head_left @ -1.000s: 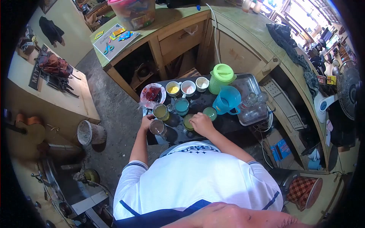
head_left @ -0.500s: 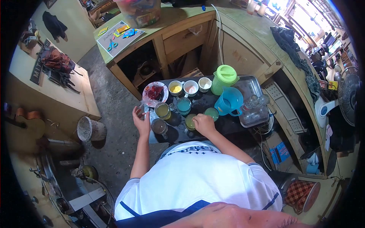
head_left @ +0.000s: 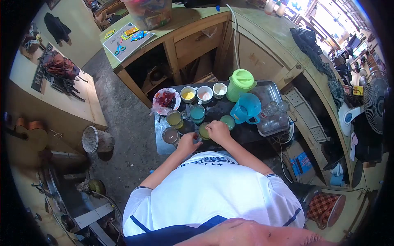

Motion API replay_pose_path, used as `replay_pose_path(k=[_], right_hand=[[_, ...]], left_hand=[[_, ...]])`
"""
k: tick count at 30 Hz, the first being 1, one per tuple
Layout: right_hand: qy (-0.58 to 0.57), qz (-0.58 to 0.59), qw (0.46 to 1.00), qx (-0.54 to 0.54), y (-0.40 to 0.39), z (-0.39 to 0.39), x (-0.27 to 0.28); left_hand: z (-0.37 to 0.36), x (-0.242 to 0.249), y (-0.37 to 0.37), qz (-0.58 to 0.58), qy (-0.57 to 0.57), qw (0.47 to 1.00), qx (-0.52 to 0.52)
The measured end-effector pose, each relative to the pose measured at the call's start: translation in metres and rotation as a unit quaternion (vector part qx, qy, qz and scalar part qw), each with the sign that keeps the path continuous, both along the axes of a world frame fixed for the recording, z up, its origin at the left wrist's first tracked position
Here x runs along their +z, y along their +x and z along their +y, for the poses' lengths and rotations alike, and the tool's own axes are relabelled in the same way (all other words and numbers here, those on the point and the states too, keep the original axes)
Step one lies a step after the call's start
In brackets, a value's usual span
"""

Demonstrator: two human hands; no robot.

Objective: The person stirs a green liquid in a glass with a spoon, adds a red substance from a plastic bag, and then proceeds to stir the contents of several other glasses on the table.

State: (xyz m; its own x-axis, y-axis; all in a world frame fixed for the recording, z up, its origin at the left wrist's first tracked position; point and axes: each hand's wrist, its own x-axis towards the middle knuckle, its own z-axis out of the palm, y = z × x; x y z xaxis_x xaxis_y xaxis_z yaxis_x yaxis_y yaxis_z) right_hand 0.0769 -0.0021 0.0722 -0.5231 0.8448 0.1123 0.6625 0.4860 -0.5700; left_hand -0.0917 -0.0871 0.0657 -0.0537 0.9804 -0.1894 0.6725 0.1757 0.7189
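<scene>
My left hand (head_left: 189,143) is closed at the handle side of a glass mug of yellow-green liquid (head_left: 204,130). My right hand (head_left: 218,132) is over the same mug's rim, fingers pinched; whatever they hold is too small to name. Left of my hands stand a mug of greyish liquid (head_left: 170,136) and a mug of olive liquid (head_left: 174,119). Behind is a mug of blue liquid (head_left: 197,113), and a green one (head_left: 227,122) sits to the right.
Along the back of the dark table (head_left: 162,145) stand a plate of red jelly (head_left: 166,99), three white cups (head_left: 204,94) and a green lidded pitcher (head_left: 241,85). A blue jug (head_left: 246,108) and a clear tray of glasses (head_left: 273,123) are at the right.
My left hand has moved right and down from beside the plate to the yellow-green mug, and its fingers have closed. My right hand remains over that mug.
</scene>
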Motion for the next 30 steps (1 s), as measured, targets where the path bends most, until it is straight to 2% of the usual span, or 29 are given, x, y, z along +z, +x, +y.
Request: replay_pose_path(k=[1, 4, 6, 7, 9, 10, 12, 16, 18, 19, 21, 25, 27, 28, 30], right_hand=[[0.000, 0.000, 1.000, -0.001, 0.000, 0.000, 0.000], [-0.014, 0.064, 0.998, 0.019, 0.001, 0.003, 0.000], [0.069, 0.024, 0.997, 0.014, 0.003, 0.003, -0.002], [0.067, 0.024, 0.997, 0.015, 0.003, 0.002, -0.004], [-0.016, 0.059, 0.997, 0.044, 0.003, 0.001, -0.005], [-0.016, 0.060, 0.997, 0.042, 0.002, 0.002, -0.005], [0.072, 0.066, 0.995, 0.022, 0.002, 0.003, -0.005], [0.012, 0.009, 0.998, 0.060, 0.003, 0.004, -0.004], [0.068, 0.099, 0.992, 0.028, 0.002, 0.005, -0.003], [0.068, 0.099, 0.992, 0.029, 0.002, 0.004, -0.003], [0.020, 0.010, 0.999, 0.036, 0.005, 0.002, -0.003], [0.055, 0.096, 0.993, 0.028, 0.004, 0.005, 0.000], [-0.001, -0.003, 1.000, 0.020, 0.005, 0.002, 0.000], [-0.001, -0.003, 1.000, 0.020, 0.005, 0.003, -0.001], [0.053, 0.107, 0.992, 0.039, 0.004, 0.007, -0.004]], left_hand=[[0.002, -0.001, 0.000, -0.006, -0.038, 0.999, -0.037], [0.005, -0.017, 0.001, 0.006, -0.008, 0.999, -0.034], [0.005, -0.022, 0.001, 0.019, -0.024, 0.999, -0.027], [0.005, -0.022, 0.001, 0.032, -0.039, 0.999, -0.020], [0.004, -0.022, 0.002, 0.035, -0.033, 0.999, -0.020], [0.004, -0.021, 0.001, 0.037, -0.025, 0.999, -0.020], [0.004, -0.016, 0.003, 0.043, -0.031, 0.998, -0.018], [0.004, -0.012, 0.003, 0.055, -0.045, 0.997, -0.014], [0.004, -0.014, 0.003, 0.062, -0.038, 0.997, -0.013], [0.004, -0.015, 0.004, 0.069, -0.031, 0.997, -0.010], [0.003, -0.015, 0.004, 0.068, -0.026, 0.997, -0.009], [0.004, -0.010, 0.005, 0.071, -0.030, 0.997, -0.007], [0.004, -0.009, 0.005, 0.069, -0.032, 0.997, -0.007], [0.004, -0.008, 0.005, 0.066, -0.032, 0.997, -0.010], [0.004, -0.007, 0.006, 0.069, -0.034, 0.997, -0.011]])
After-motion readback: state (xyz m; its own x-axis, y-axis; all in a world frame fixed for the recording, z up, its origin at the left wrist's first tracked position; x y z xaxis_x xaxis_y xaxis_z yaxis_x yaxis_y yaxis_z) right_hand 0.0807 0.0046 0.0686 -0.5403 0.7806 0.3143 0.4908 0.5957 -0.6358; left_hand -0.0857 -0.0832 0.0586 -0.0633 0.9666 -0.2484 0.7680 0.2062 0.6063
